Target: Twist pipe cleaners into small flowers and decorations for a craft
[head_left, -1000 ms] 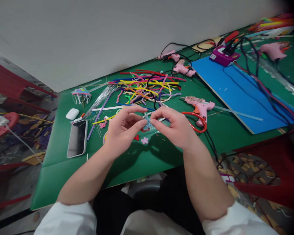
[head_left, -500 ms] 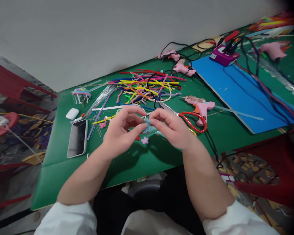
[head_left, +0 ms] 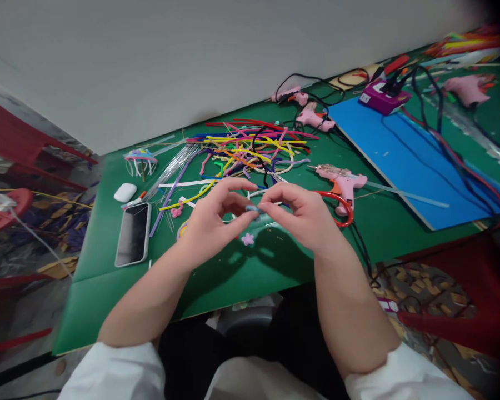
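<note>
A small light blue pipe-cleaner piece [head_left: 253, 209] is pinched between my two hands above the table's front half. My left hand [head_left: 220, 216] grips it from the left with thumb and fingertips. From the right, the thumb and forefinger of my right hand [head_left: 295, 214] close on its other side. Fingertips cover part of the piece, which is seen nearly edge-on. Just below lies a lilac pipe-cleaner flower [head_left: 248, 239]. Red-handled scissors [head_left: 345, 208] lie partly behind my right hand. A pink pipe-cleaner shape [head_left: 177, 210] rests left of my left hand.
Behind my hands spreads a heap of coloured pipe cleaners [head_left: 250, 147]. A pink glue gun [head_left: 344, 180] lies to the right, near a blue board [head_left: 400, 161] and a purple power strip [head_left: 383, 97] with cables. At left are a phone [head_left: 132, 234] and a white case [head_left: 125, 192].
The light blue piece has turned from showing its face to nearly edge-on. Both hands have shifted slightly right, still pinching it. My right hand now covers more of the scissors.
</note>
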Demonstrator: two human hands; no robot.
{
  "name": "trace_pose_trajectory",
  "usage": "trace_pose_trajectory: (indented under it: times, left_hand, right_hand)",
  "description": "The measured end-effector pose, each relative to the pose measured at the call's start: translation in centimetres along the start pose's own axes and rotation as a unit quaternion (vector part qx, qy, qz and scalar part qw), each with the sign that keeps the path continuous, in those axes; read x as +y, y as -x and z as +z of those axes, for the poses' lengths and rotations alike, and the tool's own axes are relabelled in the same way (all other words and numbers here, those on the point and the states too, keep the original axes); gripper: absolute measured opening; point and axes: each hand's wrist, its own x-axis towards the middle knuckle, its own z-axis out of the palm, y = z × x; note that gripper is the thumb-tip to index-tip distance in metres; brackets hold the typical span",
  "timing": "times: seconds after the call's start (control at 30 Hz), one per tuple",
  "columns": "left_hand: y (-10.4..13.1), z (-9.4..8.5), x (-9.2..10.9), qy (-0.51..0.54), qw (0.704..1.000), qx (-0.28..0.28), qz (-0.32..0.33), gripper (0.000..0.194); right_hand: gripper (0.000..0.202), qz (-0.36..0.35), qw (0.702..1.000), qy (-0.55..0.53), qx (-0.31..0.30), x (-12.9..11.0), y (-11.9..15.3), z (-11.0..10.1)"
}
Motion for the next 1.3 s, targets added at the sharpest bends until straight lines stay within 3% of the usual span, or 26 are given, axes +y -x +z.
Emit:
trace_pose_trajectory:
  times: [0.13, 0.43, 0.67, 0.8, 1.13, 1.3]
  left_hand:
    - [-0.2, 0.1, -0.3, 0.04, 0.999, 0.026, -0.024, 0.037]
    - [-0.1, 0.0, 0.1, 0.028, 0.999, -0.006, -0.024, 0.029]
    - [-0.3, -0.2, -0.3, 0.025, 0.999, 0.017, -0.012, 0.03]
    - [-0.3, -0.3, -0.4, 0.016, 1.0, 0.013, -0.005, 0.029]
    - [0.4, 0.1, 0.0, -0.072, 0.996, 0.024, 0.054, 0.028]
    - [0.2, 0.1, -0.5, -0.178, 0.976, 0.057, 0.11, 0.026]
  right_hand:
    - [0.01, -0.003, 1.0, 0.013, 0.001, 0.0, 0.0, -0.1]
    - [0.01, -0.001, 0.998, 0.051, -0.037, -0.2, 0.0, -0.1]
    - [0.014, 0.061, 0.997, -0.041, 0.031, 0.3, -0.2, 0.2]
    - [0.013, 0.075, 0.995, -0.065, 0.017, 0.1, -0.2, 0.5]
    - [0.014, 0.125, 0.98, -0.152, -0.029, 0.3, -0.2, 0.9]
    - [0.013, 0.109, 0.986, -0.128, 0.012, 0.4, -0.3, 0.9]
